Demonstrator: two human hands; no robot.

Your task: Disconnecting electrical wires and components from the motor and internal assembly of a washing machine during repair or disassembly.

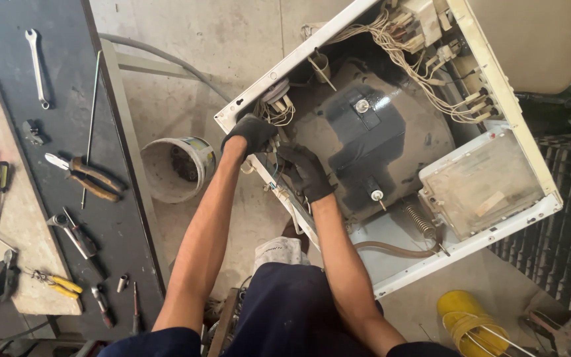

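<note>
- The left hand point(249, 134), in a black glove, rests on the white front edge of the open appliance casing point(530, 158), fingers curled over the rim beside a bundle of pale wires point(273, 111). Whether it grips a wire cannot be told.
- The right hand point(306, 170), also gloved, lies just inside the same rim, fingers bent down onto parts at the drum's edge; what they clasp is hidden.
- The dark drum point(371, 142) fills the casing's middle, leaving only narrow gaps along the walls.
- Both hands work in the tight corner between rim and drum, close together.
- A translucent rectangular box point(484, 185) sits in the casing's right corner.
- A grey bucket point(178, 168) with a coloured label band lies on the concrete floor, just left of the left forearm.
- A dark bench point(120, 244) at the left carries pliers point(87, 177) and a wrench point(37, 66).
- A yellow container point(467, 320) stands at lower right.
</note>
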